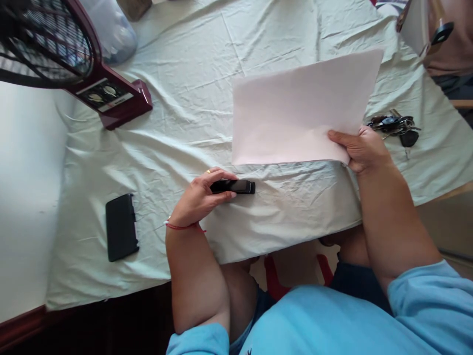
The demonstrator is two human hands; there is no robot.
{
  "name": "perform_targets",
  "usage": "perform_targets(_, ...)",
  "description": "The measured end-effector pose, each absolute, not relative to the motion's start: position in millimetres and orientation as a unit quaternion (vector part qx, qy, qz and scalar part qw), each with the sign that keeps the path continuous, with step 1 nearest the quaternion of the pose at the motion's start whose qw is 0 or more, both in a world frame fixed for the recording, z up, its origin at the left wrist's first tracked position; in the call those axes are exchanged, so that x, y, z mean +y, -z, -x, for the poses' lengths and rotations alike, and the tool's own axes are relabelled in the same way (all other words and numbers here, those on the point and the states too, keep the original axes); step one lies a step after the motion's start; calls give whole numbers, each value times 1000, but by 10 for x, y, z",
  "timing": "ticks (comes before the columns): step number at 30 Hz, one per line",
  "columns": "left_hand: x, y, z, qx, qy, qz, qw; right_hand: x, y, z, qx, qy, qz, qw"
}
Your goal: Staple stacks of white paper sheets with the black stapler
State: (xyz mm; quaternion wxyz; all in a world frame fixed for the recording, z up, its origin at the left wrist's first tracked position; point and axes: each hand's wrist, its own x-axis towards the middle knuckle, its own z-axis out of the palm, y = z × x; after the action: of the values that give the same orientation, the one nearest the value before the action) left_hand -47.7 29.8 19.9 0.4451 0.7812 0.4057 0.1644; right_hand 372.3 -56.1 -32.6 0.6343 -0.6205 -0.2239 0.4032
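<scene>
A small black stapler [242, 186] lies near the table's front edge, and my left hand [205, 194] is closed around its left end, thumb on the near side and fingers on the far side. My right hand [364, 149] grips the lower right corner of the white paper sheets [295, 111], thumb on top and fingers hidden beneath. The paper spreads out to the left of that hand, beyond the stapler and apart from it. Whether it is one sheet or a thin stack, I cannot tell exactly.
A black phone case or phone [121, 228] lies at the left. A maroon fan [121, 98] stands at the back left beside a translucent plastic container [111, 29]. Keys [397, 127] lie right of the paper. A pale green cloth [185, 108] covers the table.
</scene>
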Motion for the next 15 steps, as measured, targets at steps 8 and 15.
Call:
perform_targets(8,347,-125,515,436,-184,-768,431,-582,332,-3755,-229,-423,644,595)
perform_targets(15,338,-225,484,478,-157,-743,442,-660,181,-3767,-213,-457,629,591)
